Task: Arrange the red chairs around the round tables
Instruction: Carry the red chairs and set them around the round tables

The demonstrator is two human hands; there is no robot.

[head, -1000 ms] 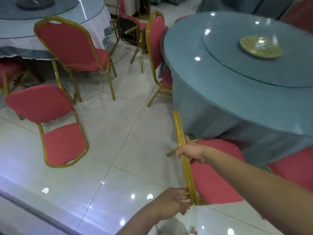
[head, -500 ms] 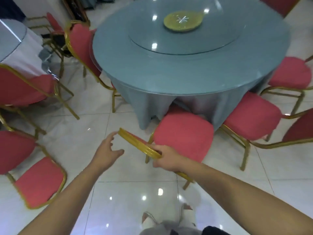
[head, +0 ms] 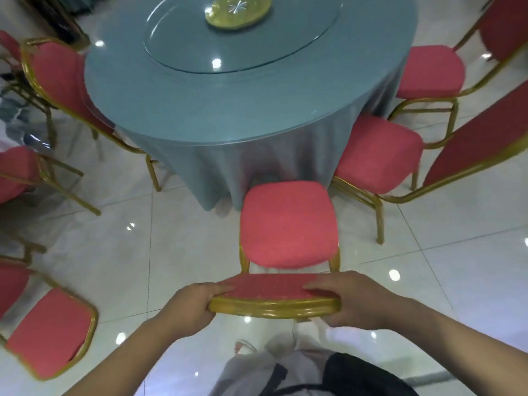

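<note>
Atop chair (head: 287, 230) backrest, 2 hands' grip

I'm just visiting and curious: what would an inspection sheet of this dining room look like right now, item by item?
Surface: round table under a blue cloth, with a glass turntable bearing a yellow-green centre disc.
Job's things: held red chair faces the table, seat at the cloth's edge; other red chairs stand left and right.
Clutter: nothing seen.
Grippers: left hand and right hand grip the backrest's top, fingers over it.
Cables: nothing seen.
Surroundings: glossy white tile floor.
</note>
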